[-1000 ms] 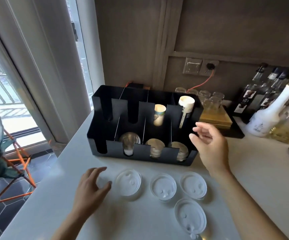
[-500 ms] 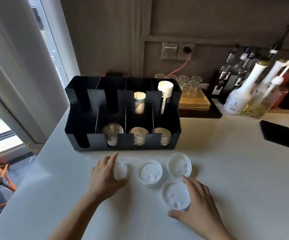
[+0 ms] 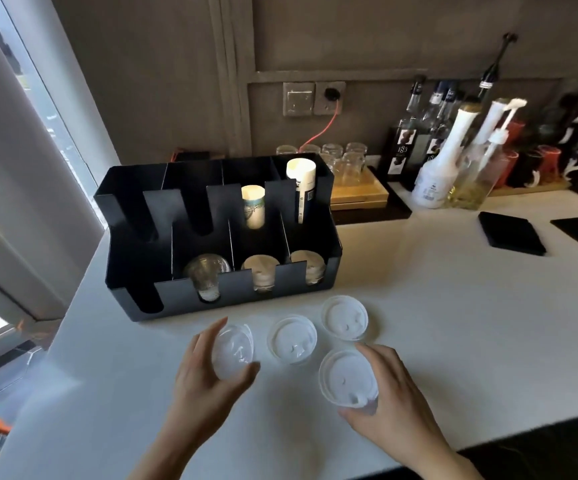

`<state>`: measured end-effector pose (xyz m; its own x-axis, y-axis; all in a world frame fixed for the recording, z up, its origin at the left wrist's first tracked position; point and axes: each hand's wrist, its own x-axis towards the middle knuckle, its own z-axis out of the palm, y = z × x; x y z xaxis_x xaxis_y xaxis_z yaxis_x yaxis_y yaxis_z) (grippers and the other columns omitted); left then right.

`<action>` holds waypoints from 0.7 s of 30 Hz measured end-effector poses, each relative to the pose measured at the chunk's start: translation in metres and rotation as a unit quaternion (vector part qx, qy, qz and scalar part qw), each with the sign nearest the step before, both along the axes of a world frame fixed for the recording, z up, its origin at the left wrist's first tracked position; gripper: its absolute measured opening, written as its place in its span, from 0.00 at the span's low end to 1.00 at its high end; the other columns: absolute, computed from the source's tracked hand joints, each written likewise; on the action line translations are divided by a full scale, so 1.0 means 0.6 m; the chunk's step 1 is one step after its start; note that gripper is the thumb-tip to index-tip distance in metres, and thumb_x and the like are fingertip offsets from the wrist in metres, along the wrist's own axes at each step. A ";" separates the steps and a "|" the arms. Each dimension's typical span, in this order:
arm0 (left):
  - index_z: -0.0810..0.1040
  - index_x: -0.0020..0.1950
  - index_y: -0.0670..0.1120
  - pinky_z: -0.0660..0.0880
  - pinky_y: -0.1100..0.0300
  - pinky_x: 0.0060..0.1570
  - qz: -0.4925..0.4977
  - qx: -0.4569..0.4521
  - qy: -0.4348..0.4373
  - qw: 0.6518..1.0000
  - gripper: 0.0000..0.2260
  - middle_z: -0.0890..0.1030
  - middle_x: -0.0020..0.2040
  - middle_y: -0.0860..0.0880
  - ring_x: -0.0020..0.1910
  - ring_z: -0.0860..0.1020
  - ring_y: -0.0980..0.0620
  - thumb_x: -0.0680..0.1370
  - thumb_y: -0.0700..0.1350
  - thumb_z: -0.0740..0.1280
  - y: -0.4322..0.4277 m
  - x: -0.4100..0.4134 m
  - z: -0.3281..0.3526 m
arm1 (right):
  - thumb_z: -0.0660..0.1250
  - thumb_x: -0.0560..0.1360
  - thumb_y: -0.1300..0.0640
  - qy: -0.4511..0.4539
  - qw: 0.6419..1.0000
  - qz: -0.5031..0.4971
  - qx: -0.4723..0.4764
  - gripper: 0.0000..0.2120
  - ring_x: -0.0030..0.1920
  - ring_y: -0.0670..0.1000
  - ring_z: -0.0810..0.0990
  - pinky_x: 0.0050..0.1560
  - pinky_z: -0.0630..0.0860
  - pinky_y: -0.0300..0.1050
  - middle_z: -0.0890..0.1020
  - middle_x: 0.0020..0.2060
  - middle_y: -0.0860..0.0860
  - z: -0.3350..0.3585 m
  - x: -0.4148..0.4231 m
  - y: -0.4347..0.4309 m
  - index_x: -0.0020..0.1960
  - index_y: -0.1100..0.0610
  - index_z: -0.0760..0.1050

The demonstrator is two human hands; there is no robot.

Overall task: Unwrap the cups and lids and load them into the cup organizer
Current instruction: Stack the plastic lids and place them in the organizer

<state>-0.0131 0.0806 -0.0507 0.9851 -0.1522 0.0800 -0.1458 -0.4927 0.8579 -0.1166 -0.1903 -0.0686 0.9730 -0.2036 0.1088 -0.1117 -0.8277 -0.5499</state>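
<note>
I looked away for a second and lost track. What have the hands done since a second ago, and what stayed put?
Both hands came down onto lids. The left hand closed around the leftmost clear lid, now tilted in its grip. The right hand, earlier raised near the black organizer, dropped to grasp the nearest lid. The two middle lids and the organizer's contents appear unchanged.

Between my left hand (image 3: 211, 379) and right hand (image 3: 389, 407), two lid stacks (image 3: 292, 339) crowd the white counter (image 3: 453, 306). The black organizer (image 3: 218, 237) blocks the way ahead; its far-left slots stand open. Bare counter stretches rightward toward a black pad (image 3: 511, 233) and the bottles (image 3: 453, 161).
</note>
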 end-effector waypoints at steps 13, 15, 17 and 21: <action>0.71 0.65 0.67 0.70 0.65 0.59 -0.220 -0.049 0.050 0.973 0.31 0.73 0.62 0.69 0.64 0.72 0.66 0.64 0.64 0.74 -0.160 -0.027 0.033 | 0.79 0.62 0.49 -0.091 0.987 0.027 0.133 0.44 0.68 0.34 0.66 0.60 0.64 0.24 0.66 0.68 0.38 0.065 0.002 0.033 0.73 0.46 0.61; 0.71 0.68 0.65 0.69 0.69 0.58 -0.232 -0.039 0.054 0.971 0.33 0.72 0.61 0.71 0.64 0.71 0.67 0.64 0.64 0.74 -0.175 -0.027 0.035 | 0.79 0.63 0.51 -0.098 0.983 0.033 0.151 0.44 0.69 0.36 0.66 0.62 0.66 0.27 0.66 0.69 0.39 0.071 0.008 0.020 0.73 0.45 0.59; 0.71 0.69 0.65 0.68 0.75 0.56 -0.239 -0.038 0.055 0.969 0.34 0.71 0.61 0.71 0.65 0.70 0.68 0.64 0.66 0.75 -0.189 -0.026 0.042 | 0.78 0.63 0.52 -0.108 0.980 0.034 0.163 0.43 0.69 0.40 0.69 0.64 0.70 0.34 0.68 0.69 0.41 0.068 0.013 0.004 0.73 0.48 0.62; 0.72 0.67 0.66 0.71 0.69 0.58 -0.237 -0.041 0.087 0.967 0.33 0.72 0.62 0.70 0.65 0.70 0.67 0.63 0.64 0.76 -0.213 -0.017 0.046 | 0.80 0.62 0.51 -0.117 0.971 0.031 0.206 0.43 0.66 0.44 0.74 0.62 0.74 0.38 0.71 0.68 0.39 0.059 0.019 -0.026 0.73 0.50 0.65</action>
